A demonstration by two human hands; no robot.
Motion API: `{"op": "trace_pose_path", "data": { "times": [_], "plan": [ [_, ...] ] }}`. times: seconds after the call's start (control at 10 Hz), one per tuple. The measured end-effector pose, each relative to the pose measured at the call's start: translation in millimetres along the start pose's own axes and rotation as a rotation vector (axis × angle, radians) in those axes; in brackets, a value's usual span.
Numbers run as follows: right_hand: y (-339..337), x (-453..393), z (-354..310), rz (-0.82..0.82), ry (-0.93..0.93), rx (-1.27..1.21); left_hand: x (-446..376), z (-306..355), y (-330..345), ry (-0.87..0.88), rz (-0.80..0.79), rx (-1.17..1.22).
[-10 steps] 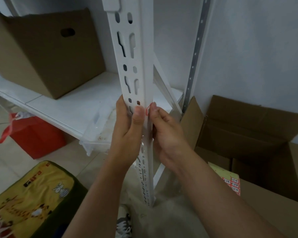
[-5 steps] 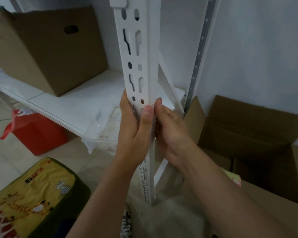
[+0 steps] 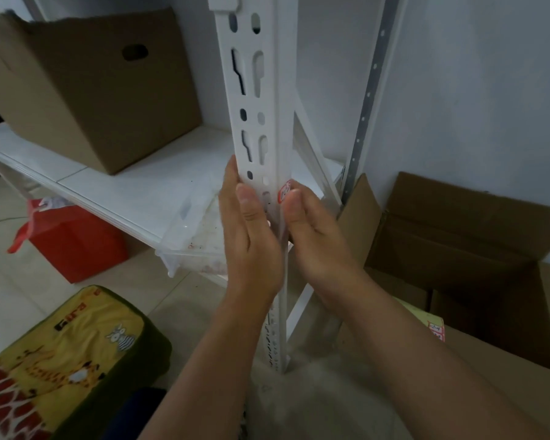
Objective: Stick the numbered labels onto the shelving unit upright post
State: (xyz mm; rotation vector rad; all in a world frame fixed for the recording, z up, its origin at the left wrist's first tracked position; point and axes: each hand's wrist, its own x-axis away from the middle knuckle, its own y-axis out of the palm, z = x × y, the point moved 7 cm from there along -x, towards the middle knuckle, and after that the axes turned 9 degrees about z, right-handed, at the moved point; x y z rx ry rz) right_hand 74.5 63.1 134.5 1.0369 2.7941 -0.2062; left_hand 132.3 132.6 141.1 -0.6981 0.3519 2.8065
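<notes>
Left hand (image 3: 251, 236) gripping white upright post (image 3: 261, 122), right hand (image 3: 315, 236) thumb pressing label (image 3: 284, 192) — red-edged

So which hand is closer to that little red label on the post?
Right. The right hand has its thumb tip touching the label on the post's corner edge. The left hand holds the post's other face, its thumb beside the label without touching it.
</notes>
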Motion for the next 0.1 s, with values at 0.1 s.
{"op": "trace_pose_path", "data": {
  "times": [0.1],
  "plan": [
    [-33.7,2.9,-3.5,0.111,0.079,0.010,22.3,16.4,-8.3,0.192,0.251,-0.186]
  ]
}}
